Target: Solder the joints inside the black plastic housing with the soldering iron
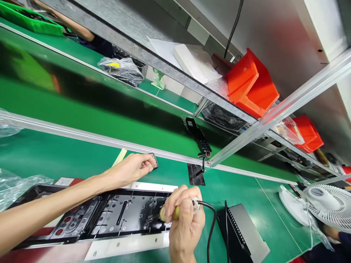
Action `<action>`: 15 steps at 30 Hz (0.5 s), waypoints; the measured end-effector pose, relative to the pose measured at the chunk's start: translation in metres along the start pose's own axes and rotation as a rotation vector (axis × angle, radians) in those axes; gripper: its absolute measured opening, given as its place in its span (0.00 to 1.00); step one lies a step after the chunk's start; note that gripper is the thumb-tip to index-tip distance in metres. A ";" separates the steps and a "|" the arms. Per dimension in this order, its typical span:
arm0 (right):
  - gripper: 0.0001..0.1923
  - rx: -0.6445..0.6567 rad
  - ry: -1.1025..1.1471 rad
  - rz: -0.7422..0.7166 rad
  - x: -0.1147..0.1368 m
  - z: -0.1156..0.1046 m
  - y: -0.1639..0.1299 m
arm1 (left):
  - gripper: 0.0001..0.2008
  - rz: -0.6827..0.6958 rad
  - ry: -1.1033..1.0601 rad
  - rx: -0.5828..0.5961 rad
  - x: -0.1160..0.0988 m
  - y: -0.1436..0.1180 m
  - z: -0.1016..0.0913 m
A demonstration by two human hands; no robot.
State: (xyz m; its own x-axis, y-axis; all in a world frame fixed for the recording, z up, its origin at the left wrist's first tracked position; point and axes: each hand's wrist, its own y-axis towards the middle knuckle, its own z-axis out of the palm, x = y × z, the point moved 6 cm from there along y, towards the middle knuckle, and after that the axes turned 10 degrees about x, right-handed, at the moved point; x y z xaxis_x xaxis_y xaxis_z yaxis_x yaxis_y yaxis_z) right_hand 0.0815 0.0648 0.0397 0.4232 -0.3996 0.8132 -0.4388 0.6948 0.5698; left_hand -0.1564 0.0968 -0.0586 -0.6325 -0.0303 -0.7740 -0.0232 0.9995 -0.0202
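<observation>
My left hand reaches over the black housing, its fingers pinched together at a small dark tray of tiny metal parts. Whatever sits between those fingertips is too small to make out. In my right hand is a corded hand tool with a yellow handle, a black cable leaving its rear end. Its front end points left and down, over the right end of the long black plastic housing. Whether the tip touches is not clear. The housing lies in a fixture with white side strips.
A grey and black box stands to the right, near a white fan. A black bracket rises by the rail. Overhead, a shelf holds a red bin. Another person's arm shows at top left.
</observation>
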 end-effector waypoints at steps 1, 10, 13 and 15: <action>0.21 -0.003 -0.004 0.006 0.001 0.000 0.001 | 0.21 0.025 -0.002 0.020 -0.006 -0.009 0.004; 0.22 -0.008 -0.019 0.013 -0.001 -0.001 -0.002 | 0.16 0.281 0.017 0.209 -0.044 -0.052 0.052; 0.21 0.002 0.005 0.002 0.000 -0.001 -0.002 | 0.15 0.340 0.025 0.241 -0.045 -0.048 0.057; 0.20 0.017 0.026 -0.012 0.000 -0.001 -0.002 | 0.16 0.369 0.031 0.257 -0.044 -0.046 0.058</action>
State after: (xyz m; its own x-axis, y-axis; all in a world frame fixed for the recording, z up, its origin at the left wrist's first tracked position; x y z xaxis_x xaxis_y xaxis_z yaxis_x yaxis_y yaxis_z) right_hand 0.0828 0.0638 0.0391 0.4487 -0.3919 0.8031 -0.4469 0.6799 0.5814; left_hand -0.0827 0.0528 -0.0600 -0.5849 0.3323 -0.7399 0.3987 0.9122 0.0944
